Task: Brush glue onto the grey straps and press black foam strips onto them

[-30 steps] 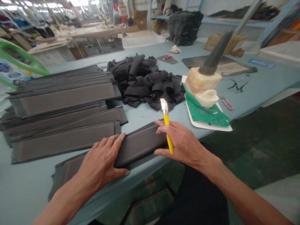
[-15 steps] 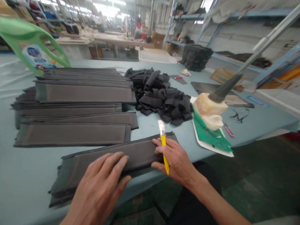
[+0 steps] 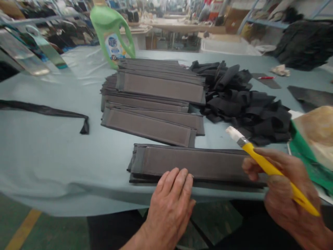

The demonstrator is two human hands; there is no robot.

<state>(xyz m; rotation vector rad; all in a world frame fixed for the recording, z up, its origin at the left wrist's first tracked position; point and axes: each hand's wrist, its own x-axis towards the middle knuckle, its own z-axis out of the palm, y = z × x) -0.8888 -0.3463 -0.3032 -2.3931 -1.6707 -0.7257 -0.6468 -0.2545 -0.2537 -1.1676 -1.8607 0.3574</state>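
A stack of dark grey fabric strips (image 3: 197,161) with black edges lies along the table's near edge. My left hand (image 3: 173,198) rests on its front side, fingers stretched out over the top strip and nothing held. At the stack's right end, my right hand (image 3: 288,187) grips a paintbrush (image 3: 262,162) with a yellow handle; the whitened bristles point up and left. More grey strips (image 3: 148,123) lie overlapped in piles just behind. To their right is a heap of black fabric bands (image 3: 247,107).
A green detergent jug (image 3: 111,34) stands behind the piles. One black strap (image 3: 47,109) lies at left. On the right are a green and white sheet (image 3: 307,149) with a pale yellowish block (image 3: 318,133), a red pen (image 3: 265,77) and a dark stack (image 3: 304,43).
The view has swung left. My right hand has lifted off the strip and turned the brush, which now slants up to the left. My left hand stays on the stack, which now lies straighter.
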